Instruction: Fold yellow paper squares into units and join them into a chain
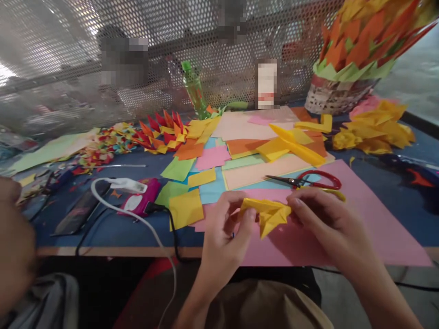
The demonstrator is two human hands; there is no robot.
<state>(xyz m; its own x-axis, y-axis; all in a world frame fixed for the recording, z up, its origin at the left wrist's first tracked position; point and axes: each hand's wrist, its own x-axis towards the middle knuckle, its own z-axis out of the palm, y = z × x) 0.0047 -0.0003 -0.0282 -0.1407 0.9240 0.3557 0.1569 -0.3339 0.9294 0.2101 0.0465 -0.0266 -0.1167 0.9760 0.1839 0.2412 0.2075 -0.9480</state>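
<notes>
A folded yellow paper piece (269, 214) is held between both my hands just above a large pink sheet (370, 214). My left hand (224, 228) pinches its left end with thumb and fingers closed. My right hand (322, 217) grips its right end, fingers curled over the fold. Red-handled scissors (308, 180) lie on the paper just beyond my right hand.
Coloured paper squares (212, 157) cover the blue table (113, 228). A pink device with cables (140, 198) and a phone (77, 212) lie at left. A green bottle (194, 89), a mesh screen, a paper-spiked basket (350, 59) and yellow folded pieces (373, 128) stand behind. Another person's blurred arm (13, 246) is at far left.
</notes>
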